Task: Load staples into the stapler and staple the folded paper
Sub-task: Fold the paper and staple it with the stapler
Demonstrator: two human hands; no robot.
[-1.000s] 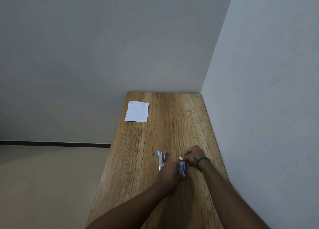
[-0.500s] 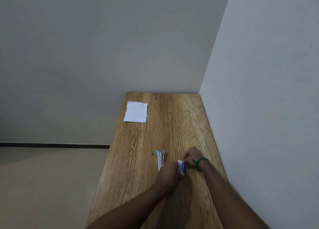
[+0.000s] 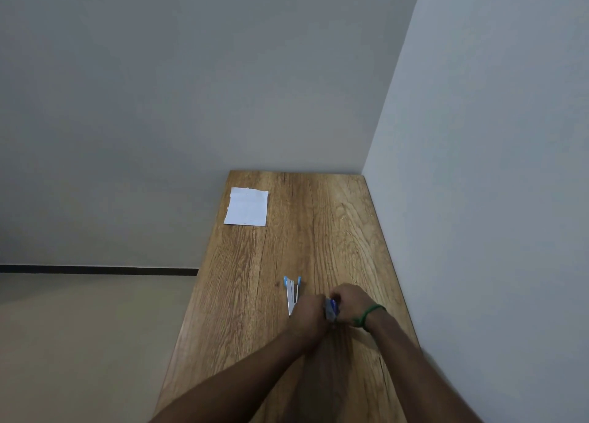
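While gripped between both hands near the table's right half, small white-and-blue staple box, mostly hidden, so its long axis cannot be told. Left hand closed around the box's left side, fingers curled; right hand closed on its right side, green band at the wrist. Just left of the left hand, stapler lying on the wood, opened out into two silver arms with blue tips; long axis running away from the person, blue tips pointing toward the far wall, near end tucked under the left hand's knuckles. Arms of the stapler close together, spreading slightly at the far end.

Far off at the table's back left corner, folded paper, flat, white, roughly square, its left side ragged and just at the table's left edge, well apart from the hands and stapler.

Table of brown wood grain, long and narrow, running away from the person, far end against a grey wall, right edge against a paler wall. Left edge open over a beige floor, dark skirting strip along the wall's foot. Bare wood between stapler and paper, and behind the box toward the far right corner.
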